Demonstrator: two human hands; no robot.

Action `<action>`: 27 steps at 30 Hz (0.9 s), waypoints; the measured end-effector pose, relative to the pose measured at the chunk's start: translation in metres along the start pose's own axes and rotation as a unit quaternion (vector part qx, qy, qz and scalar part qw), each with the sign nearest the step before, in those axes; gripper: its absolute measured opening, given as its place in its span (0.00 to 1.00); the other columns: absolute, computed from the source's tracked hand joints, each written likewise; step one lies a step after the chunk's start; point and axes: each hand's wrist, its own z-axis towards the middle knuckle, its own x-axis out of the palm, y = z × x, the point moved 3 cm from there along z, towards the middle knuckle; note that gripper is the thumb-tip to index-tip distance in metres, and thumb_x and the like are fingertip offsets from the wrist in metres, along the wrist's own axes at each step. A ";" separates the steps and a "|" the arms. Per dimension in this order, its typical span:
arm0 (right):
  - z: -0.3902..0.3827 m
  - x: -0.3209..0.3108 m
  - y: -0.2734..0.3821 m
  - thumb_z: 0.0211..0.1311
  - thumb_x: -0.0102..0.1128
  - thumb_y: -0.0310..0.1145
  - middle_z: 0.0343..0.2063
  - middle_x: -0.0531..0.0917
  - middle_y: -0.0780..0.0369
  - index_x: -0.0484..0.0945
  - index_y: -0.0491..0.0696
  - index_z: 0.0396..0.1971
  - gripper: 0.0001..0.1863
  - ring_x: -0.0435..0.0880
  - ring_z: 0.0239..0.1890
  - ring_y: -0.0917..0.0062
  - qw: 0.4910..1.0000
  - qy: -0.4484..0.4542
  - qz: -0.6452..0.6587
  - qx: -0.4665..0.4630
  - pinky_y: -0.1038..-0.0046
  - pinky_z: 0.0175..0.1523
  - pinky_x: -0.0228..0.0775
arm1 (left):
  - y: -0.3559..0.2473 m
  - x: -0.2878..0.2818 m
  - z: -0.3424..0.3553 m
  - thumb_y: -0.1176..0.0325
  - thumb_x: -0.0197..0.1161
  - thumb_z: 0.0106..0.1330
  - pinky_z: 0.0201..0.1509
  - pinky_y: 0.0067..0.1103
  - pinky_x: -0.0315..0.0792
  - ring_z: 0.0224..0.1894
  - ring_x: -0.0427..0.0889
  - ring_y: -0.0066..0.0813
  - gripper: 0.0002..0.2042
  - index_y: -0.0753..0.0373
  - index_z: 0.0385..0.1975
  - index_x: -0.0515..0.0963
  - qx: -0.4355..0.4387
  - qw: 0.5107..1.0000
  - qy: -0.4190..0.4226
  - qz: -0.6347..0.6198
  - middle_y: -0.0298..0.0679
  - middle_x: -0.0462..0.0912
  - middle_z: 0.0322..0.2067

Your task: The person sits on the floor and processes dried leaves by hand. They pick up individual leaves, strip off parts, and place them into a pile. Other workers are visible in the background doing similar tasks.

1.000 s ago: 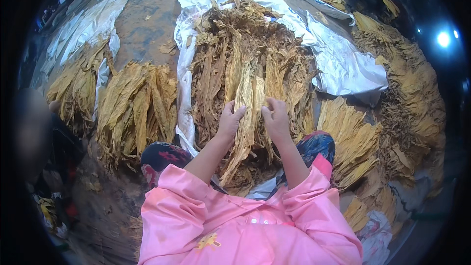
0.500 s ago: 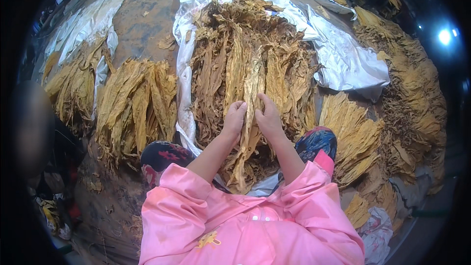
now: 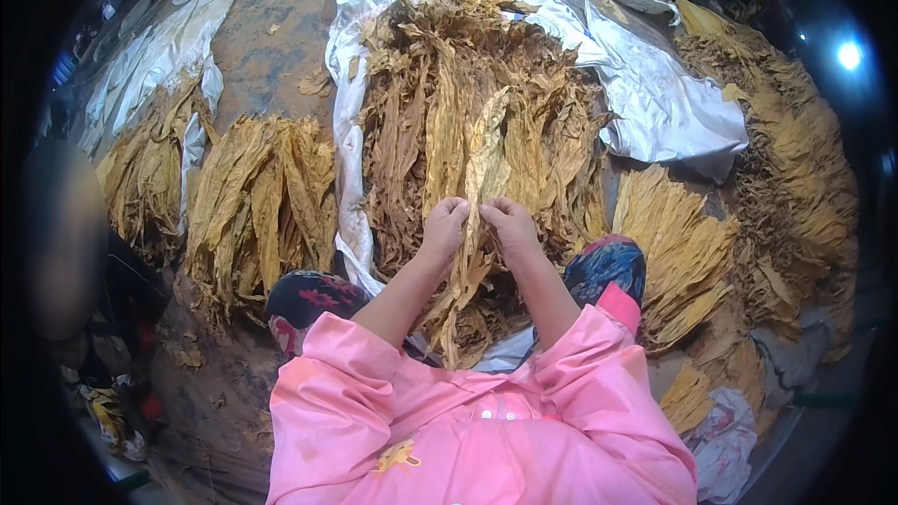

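A long, pale yellow dried leaf (image 3: 485, 154), like a tobacco leaf, stretches lengthwise between my hands. My left hand (image 3: 446, 226) pinches its left edge, and my right hand (image 3: 510, 224) pinches its right edge at the same height. The leaf's lower end hangs toward my lap. Beneath it and beyond my hands lies a big heap of brown and yellow dried leaves (image 3: 393, 145), spread on a white plastic sheet (image 3: 351, 164). My fingertips are partly hidden by the leaf's edges.
Left of the sheet lies a bundle of yellow leaves (image 3: 257, 196). On my right are a fanned yellow pile (image 3: 669, 248) and a long brownish stack (image 3: 795, 187). White sheeting (image 3: 669, 117) covers part of the right side. A person (image 3: 112, 271) is at the far left.
My right hand has come down and inward, its raised fingers closing on the leaf's edge. My left hand stays about where it was, and the leaf looks gathered narrower between them.
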 end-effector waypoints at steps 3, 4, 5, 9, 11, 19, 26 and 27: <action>-0.008 -0.004 0.015 0.50 0.57 0.28 0.19 0.71 0.70 0.73 0.45 0.22 0.04 0.67 0.22 0.89 0.995 -0.044 -0.050 -0.073 0.87 0.27 0.57 | -0.006 0.003 -0.004 0.70 0.50 0.62 0.31 0.16 0.69 0.26 0.72 0.18 0.05 0.64 0.30 0.69 -0.004 1.000 -0.010 -0.017 0.34 0.74 0.25; -0.007 -0.006 0.018 0.49 0.57 0.27 0.20 0.71 0.69 0.73 0.44 0.21 0.04 0.67 0.23 0.88 0.990 -0.053 -0.078 -0.106 0.86 0.28 0.58 | -0.009 0.003 -0.005 0.70 0.51 0.62 0.32 0.16 0.69 0.26 0.72 0.18 0.04 0.63 0.30 0.70 -0.004 1.000 -0.011 -0.016 0.33 0.74 0.25; -0.006 -0.010 0.021 0.48 0.58 0.27 0.22 0.70 0.68 0.72 0.43 0.20 0.04 0.68 0.24 0.86 0.982 -0.063 -0.106 -0.140 0.84 0.29 0.59 | -0.013 0.006 -0.006 0.70 0.51 0.62 0.34 0.16 0.68 0.27 0.72 0.18 0.04 0.63 0.30 0.70 -0.004 1.000 -0.012 -0.016 0.33 0.74 0.25; -0.007 -0.025 0.033 0.46 0.57 0.25 0.26 0.68 0.65 0.71 0.42 0.18 0.05 0.68 0.27 0.83 0.946 -0.090 -0.211 -0.227 0.82 0.32 0.61 | -0.023 0.017 -0.013 0.69 0.51 0.62 0.36 0.15 0.67 0.28 0.71 0.18 0.04 0.62 0.30 0.70 -0.011 0.999 -0.001 -0.053 0.32 0.74 0.27; -0.011 -0.028 0.040 0.45 0.57 0.24 0.25 0.68 0.65 0.71 0.41 0.18 0.04 0.68 0.26 0.82 0.908 -0.109 -0.282 -0.292 0.81 0.32 0.61 | -0.017 0.014 -0.007 0.68 0.51 0.62 0.35 0.16 0.68 0.27 0.72 0.18 0.05 0.63 0.30 0.70 -0.014 0.997 0.007 -0.075 0.33 0.74 0.27; -0.018 -0.006 0.045 0.46 0.56 0.24 0.25 0.68 0.65 0.71 0.41 0.19 0.04 0.68 0.27 0.83 0.944 -0.041 -0.213 -0.249 0.83 0.32 0.60 | -0.019 0.026 -0.013 0.64 0.49 0.64 0.33 0.18 0.72 0.28 0.74 0.22 0.12 0.66 0.40 0.65 -0.094 0.989 0.050 -0.102 0.36 0.73 0.31; -0.020 -0.023 0.059 0.46 0.54 0.24 0.26 0.70 0.60 0.70 0.40 0.19 0.04 0.72 0.29 0.75 0.892 -0.056 -0.332 -0.301 0.78 0.35 0.64 | -0.036 0.017 -0.012 0.69 0.53 0.61 0.31 0.19 0.74 0.29 0.77 0.23 0.10 0.67 0.39 0.68 -0.030 0.996 0.060 -0.059 0.39 0.77 0.30; -0.017 -0.026 0.059 0.47 0.52 0.24 0.29 0.71 0.55 0.69 0.41 0.20 0.03 0.74 0.35 0.66 0.856 -0.068 -0.376 -0.348 0.72 0.40 0.66 | -0.036 0.015 -0.011 0.70 0.53 0.60 0.31 0.19 0.74 0.29 0.77 0.22 0.10 0.67 0.39 0.68 -0.011 0.997 0.057 -0.050 0.38 0.77 0.30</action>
